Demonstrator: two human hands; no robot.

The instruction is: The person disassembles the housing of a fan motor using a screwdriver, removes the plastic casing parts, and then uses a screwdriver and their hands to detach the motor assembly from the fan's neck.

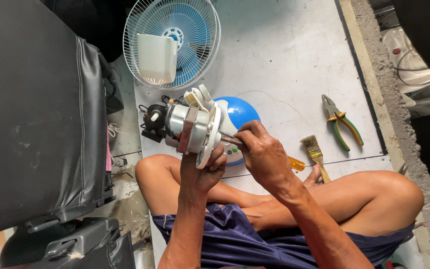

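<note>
**Metal fan motor held up over crossed legs, both hands on it**

Metal and white plastic make up the fan motor (187, 127); it sits lifted above the person's lap, roughly centre of view, shaft end pointing toward the right hand; left hand (202, 172) grips it from below, fingers wrapped round the white front plate, so closed on the motor; right hand (262, 154) is fisted tight round a tool whose dark tip touches the motor's shaft area; an orange-yellow handle (297, 163) pokes out just beyond that hand, looks like a screwdriver but most of it is hidden; black wiring and a small black part hang off the motor's rear, to the left.

Person sits cross-legged on a grey floor sheet (284, 55), dark blue shorts (235, 239); blue dome-shaped fan base (240, 112) lies just behind the motor, partly covered by it; white fan guard (172, 42) with blue blades lies farther back, a white plastic cover (156, 57) resting on top of it; paintbrush (315, 155) lies near the right knee; green-and-orange handled pliers (342, 124) lie beside the brush, a little apart, farther right; black vinyl seat (31, 109) fills the left side; concrete kerb (389, 99) runs down the right.
</note>
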